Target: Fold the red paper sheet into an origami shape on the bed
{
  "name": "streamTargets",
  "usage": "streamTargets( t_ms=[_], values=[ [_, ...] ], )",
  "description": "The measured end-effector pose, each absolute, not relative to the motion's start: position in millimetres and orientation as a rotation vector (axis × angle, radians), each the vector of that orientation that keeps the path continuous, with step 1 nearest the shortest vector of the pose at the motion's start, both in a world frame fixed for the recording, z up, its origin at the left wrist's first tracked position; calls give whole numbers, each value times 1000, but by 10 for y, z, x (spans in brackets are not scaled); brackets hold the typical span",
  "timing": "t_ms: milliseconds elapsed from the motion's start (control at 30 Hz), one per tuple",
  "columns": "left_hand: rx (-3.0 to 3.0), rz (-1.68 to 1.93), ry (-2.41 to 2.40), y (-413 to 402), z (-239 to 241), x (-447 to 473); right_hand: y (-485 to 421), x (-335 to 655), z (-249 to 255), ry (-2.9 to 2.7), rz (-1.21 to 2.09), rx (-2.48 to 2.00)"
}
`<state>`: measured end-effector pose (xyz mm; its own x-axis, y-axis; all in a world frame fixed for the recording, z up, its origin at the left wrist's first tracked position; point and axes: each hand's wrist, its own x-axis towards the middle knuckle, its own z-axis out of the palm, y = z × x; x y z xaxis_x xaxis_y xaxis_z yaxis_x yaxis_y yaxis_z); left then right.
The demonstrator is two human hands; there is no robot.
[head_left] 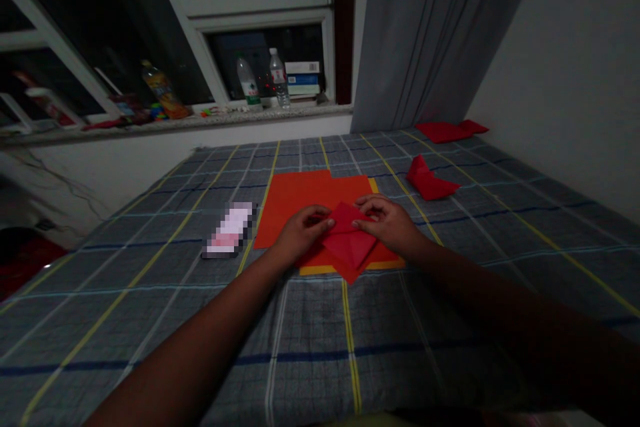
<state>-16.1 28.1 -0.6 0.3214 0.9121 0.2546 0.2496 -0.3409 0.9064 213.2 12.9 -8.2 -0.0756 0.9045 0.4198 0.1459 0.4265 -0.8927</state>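
Note:
A folded red paper piece [350,243] lies on a stack of flat orange-red sheets [300,200] on the plaid bedsheet [150,267]. My left hand [300,230] grips its left corner with bent fingers. My right hand [390,220] presses and pinches its upper right edge. Both hands touch the same folded piece, one on each side.
A pixelated phone-like object [230,230] lies left of the sheets. Folded red paper shapes sit at the right [430,183] and far right [450,130]. The windowsill [280,113] holds water bottles [279,78], books and small items. A grey curtain [425,33] hangs at the back.

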Motion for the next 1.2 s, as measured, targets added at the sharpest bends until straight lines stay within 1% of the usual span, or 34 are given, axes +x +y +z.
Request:
streamTargets(
  t_ms=[100, 200, 267, 367, 500, 700, 900, 1033, 1200],
  values=[
    [1706, 964, 1015, 283, -28, -165, 137, 2149, -90, -1497, 993, -1020],
    [1856, 1019, 1004, 237, 23, -160, 131, 2155, -77, -1462, 1190, -1117],
    [1992, 1060, 986, 192, 82, -152, 117, 2149, -43, -1475, 1209, -1124],
    [2122, 1115, 938, 123, 166, -135, 69, 2136, 39, -1607, 1089, -1119],
    [2156, 1184, 958, 60, 220, -115, -16, 2134, 131, -1770, 858, -1225],
    [2117, 1068, 983, 42, 208, -114, -41, 2154, 126, -1756, 711, -1271],
    [1884, 986, 941, 29, 165, -101, -53, 2163, 129, -1777, 490, -1325],
    [1841, 1028, 911, 9, 156, -88, -85, 2159, 147, -1773, 446, -1309],
    [1855, 1089, 995, 22, 167, -87, -112, 2152, 164, -1832, 540, -1257]
  ],
)
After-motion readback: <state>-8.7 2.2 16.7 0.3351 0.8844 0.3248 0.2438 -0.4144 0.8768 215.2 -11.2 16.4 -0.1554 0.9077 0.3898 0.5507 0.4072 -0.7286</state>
